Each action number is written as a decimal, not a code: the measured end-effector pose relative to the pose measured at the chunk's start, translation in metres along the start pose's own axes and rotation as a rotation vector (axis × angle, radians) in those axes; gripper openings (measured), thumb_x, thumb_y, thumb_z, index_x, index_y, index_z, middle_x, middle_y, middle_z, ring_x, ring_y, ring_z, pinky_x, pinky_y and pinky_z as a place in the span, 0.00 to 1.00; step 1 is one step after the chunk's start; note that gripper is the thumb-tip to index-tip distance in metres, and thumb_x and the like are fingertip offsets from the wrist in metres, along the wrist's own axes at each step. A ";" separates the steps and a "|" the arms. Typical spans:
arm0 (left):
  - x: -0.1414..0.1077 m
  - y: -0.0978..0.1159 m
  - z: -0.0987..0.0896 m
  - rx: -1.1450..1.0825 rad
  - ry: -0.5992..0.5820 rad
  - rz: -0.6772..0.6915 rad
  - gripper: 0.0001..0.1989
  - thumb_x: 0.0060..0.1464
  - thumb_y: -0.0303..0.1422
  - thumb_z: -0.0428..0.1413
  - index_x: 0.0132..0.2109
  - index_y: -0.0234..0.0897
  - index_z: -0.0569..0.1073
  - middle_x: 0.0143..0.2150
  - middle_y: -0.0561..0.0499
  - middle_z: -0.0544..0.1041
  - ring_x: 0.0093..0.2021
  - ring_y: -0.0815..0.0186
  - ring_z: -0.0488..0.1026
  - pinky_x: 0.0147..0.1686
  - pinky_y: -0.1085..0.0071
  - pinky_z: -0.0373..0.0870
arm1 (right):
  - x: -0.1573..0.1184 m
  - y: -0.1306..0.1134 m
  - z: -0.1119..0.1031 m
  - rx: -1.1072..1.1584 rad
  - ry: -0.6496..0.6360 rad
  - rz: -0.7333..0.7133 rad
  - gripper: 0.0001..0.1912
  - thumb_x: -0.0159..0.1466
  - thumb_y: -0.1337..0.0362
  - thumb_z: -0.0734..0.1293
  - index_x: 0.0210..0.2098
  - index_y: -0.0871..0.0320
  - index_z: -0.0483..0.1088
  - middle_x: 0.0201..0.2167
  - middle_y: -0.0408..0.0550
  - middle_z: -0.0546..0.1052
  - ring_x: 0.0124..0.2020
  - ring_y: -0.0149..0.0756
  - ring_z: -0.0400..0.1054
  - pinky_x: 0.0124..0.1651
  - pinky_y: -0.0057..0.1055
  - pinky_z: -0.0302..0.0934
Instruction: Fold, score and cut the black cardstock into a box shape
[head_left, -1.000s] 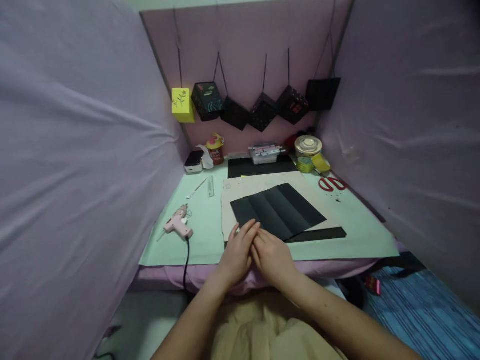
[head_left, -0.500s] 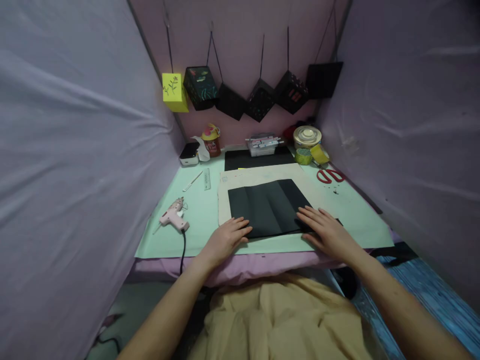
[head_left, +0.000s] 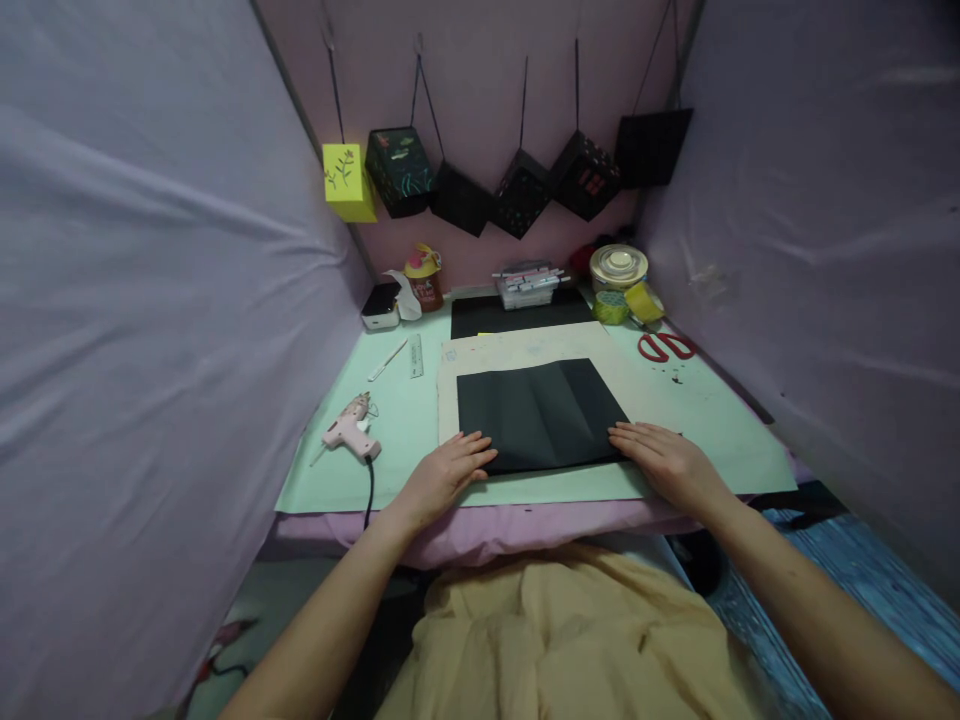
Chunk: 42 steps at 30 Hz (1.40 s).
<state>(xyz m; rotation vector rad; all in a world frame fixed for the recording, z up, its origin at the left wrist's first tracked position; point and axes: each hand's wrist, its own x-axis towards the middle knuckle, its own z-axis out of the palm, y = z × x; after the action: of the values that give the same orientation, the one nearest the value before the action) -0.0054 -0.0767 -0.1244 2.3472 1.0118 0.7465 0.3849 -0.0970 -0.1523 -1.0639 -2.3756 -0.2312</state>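
"Where did you have the hands?"

"I had my left hand point(head_left: 450, 470) at the near left corner of the black sheet point(head_left: 536, 415), its fingers straight and slightly spread, laid on top. My right hand point(head_left: 664, 460) was at the near right corner, fingers outstretched and close together over the edge."

"Did you have a grip on it?"

"Neither hand was closed round anything. Both sets of fingers were open and touching the sheet, but I couldn't tell from my view whether a thumb was tucked under the edge."

"And the sheet itself?"

"It lay at the near middle of the desk point(head_left: 720, 440), mostly over the pale board point(head_left: 517, 345), with soft creases running from far to near."

"What was on the left?"

"I saw the pink glue gun point(head_left: 351, 428) with its cord running off the near edge. Farther off were the pen point(head_left: 388, 361) and the ruler point(head_left: 416, 356), side by side."

"The right?"

"The red-handled scissors point(head_left: 666, 347), and beyond them the yellow tape point(head_left: 643, 303). At the far middle I made out a box of markers point(head_left: 531, 283) on a dark panel point(head_left: 487, 317)."

"Anything above?"

"A yellow cube point(head_left: 349, 183) hung at the far left, in a row with black ones."
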 end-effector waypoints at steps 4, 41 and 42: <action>0.003 0.008 -0.004 -0.128 0.019 -0.117 0.14 0.58 0.35 0.55 0.50 0.46 0.78 0.55 0.49 0.77 0.61 0.58 0.68 0.65 0.55 0.55 | 0.010 -0.003 -0.010 0.066 -0.033 0.124 0.17 0.66 0.71 0.57 0.45 0.57 0.76 0.45 0.51 0.80 0.47 0.39 0.74 0.50 0.40 0.68; 0.071 -0.017 -0.036 -0.305 0.261 -0.581 0.21 0.49 0.46 0.59 0.18 0.36 0.67 0.16 0.56 0.62 0.20 0.71 0.58 0.22 0.73 0.52 | 0.077 0.031 -0.015 0.619 0.039 0.916 0.21 0.55 0.45 0.66 0.25 0.58 0.69 0.19 0.39 0.65 0.23 0.29 0.56 0.27 0.28 0.50; 0.069 -0.018 -0.034 -0.275 0.268 -0.577 0.20 0.48 0.44 0.59 0.18 0.36 0.68 0.16 0.56 0.62 0.20 0.71 0.57 0.23 0.73 0.52 | 0.075 0.031 -0.014 0.605 0.030 0.919 0.21 0.55 0.44 0.66 0.25 0.58 0.69 0.18 0.39 0.64 0.23 0.29 0.56 0.27 0.28 0.50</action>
<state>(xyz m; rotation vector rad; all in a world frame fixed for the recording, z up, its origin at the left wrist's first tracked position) 0.0033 -0.0063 -0.0897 1.6274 1.4997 0.9023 0.3711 -0.0326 -0.1030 -1.6354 -1.5210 0.7328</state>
